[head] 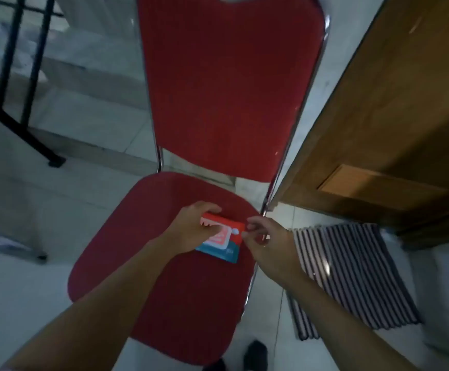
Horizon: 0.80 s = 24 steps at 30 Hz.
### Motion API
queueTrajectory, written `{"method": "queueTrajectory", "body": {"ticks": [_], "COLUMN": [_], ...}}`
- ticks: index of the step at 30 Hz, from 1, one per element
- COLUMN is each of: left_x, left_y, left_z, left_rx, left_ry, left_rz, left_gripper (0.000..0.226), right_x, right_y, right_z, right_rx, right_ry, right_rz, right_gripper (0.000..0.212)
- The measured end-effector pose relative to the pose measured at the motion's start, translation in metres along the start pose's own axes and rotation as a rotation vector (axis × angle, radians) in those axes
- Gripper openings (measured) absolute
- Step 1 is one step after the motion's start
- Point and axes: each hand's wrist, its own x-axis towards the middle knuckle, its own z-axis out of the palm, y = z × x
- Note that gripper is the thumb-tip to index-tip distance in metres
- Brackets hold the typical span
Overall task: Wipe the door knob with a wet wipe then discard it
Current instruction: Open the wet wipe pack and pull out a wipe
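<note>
red chair seat point(164, 277) bears flat red-and-teal wipe pack point(222, 241)

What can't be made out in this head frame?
- Door knob: not in view; the wooden door runs off the right edge.
- Wet wipe pack label: blurred, partly covered by the left hand.
- Whether a wipe is out yet: right hand fingertips pinch at the pack's right edge, too blurred to tell.
- Bin for discarding: none visible.
- Red chair top: cut off by the upper edge.
</note>
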Motion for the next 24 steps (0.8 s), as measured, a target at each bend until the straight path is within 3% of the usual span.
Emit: {"method": "queueTrajectory", "body": {"ticks": [7, 10, 12, 16, 21, 24], "left_x": [0.021, 0.023, 0.026, 0.038, 0.048, 0.051], "left_y": [-0.088, -0.096, -0.101, -0.105, -0.104, -0.1], "left_z": [0.058, 0.06, 0.06, 0.063, 0.068, 0.07], "left_rx": [0.205, 0.24, 0.248, 0.264, 0.229, 0.037], "left_ry": [-0.056, -0.033, -0.106, -0.129, -0.075, 0.078], "left_rz": [0.094, 0.206, 0.226, 0.277, 0.355, 0.284], "left_gripper": [0.036, 0.046, 0.053, 0.052, 0.047, 0.044], "right_x": [0.016, 0.02, 0.022, 0.023, 0.025, 0.024], "right_y": [0.074, 0.089, 0.097, 0.108, 0.118, 0.119], "right_z": [0.069, 0.081, 0.086, 0.09, 0.084, 0.083], "right_rx": [-0.113, -0.1, -0.093, -0.11, -0.085, -0.104], "right_ry": [-0.07, -0.072, -0.064, 0.0, 0.015, 0.018], "right_rz": [-0.098, -0.144, -0.172, -0.217, -0.184, -0.167], "right_gripper": [0.029, 0.033, 0.034, 0.041, 0.046, 0.051]}}
